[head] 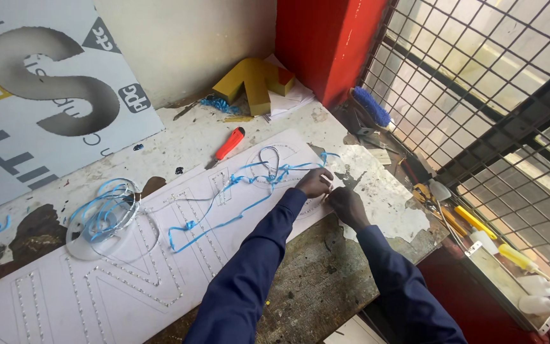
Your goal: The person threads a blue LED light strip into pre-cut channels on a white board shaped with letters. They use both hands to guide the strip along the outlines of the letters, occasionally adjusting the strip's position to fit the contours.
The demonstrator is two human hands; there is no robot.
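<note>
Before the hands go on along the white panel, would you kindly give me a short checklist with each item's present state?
1. Both hands at the panel's far end: ok. The left hand and right hand sit close together on the white panel.
2. What the fingers pinch: cannot tell, too small to see.
3. Blue strip lying free: not ok. It lies in loops and tangles across the panel.
4. Clear spool steady: ok. It lies flat at the panel's edge, with blue strip coiled on it.
5. Orange-handled tool within view: ok. It lies on the bench beyond the panel, untouched.
</note>
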